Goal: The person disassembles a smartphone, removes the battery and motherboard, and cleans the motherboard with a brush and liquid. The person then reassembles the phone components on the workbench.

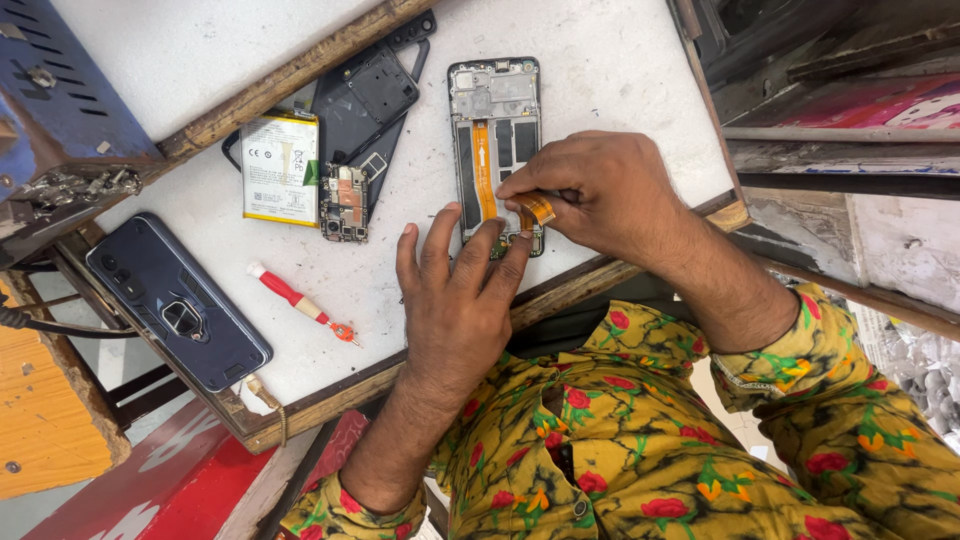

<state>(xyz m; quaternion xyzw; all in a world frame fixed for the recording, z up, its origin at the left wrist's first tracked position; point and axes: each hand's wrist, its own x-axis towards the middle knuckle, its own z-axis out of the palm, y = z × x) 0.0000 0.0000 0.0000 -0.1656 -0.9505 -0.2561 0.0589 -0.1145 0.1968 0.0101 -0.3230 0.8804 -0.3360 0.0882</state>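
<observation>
An opened phone (495,110) lies back-up on the white bench top (610,70), its inner parts bare and an orange flex cable (484,170) running down its middle. My right hand (600,190) pinches the loose folded end of that cable (538,208) at the phone's lower right corner. My left hand (455,300) lies flat with its fingers spread, and its fingertips press on the phone's lower edge. The bottom end of the phone is hidden under both hands.
Left of the phone lie a black inner cover (365,95), a small circuit board (345,203) and a white battery (280,165). A red-handled screwdriver (295,295) and a phone in a dark blue case (178,300) sit nearer the wooden edge. A blue metal box (60,90) stands far left.
</observation>
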